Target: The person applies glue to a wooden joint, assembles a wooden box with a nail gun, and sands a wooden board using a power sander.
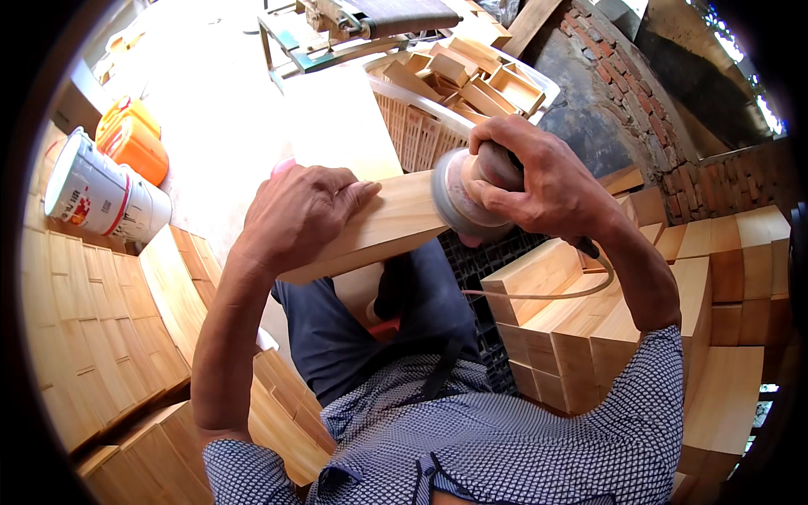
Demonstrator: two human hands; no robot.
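Observation:
My left hand (299, 210) is closed on the left part of a pale wooden piece (387, 215), apparently a box, held level above my lap. My right hand (543, 172) is wrapped round a round hand-held sander (459, 198), whose disc is at the right end of the wood; its pad edge looks blurred. A thin hose (560, 295) runs from below my right hand off to the left, over the stacked boxes. A bright pale board or surface (337, 118) lies behind the wood.
Stacked wooden boxes stand left (101, 320) and right (606, 353). White buckets (88, 189) and orange containers (135, 151) are at upper left. A white plastic crate (404, 126) of small boxes is ahead, near a metal-framed belt machine (370, 21) and a brick wall (606, 67).

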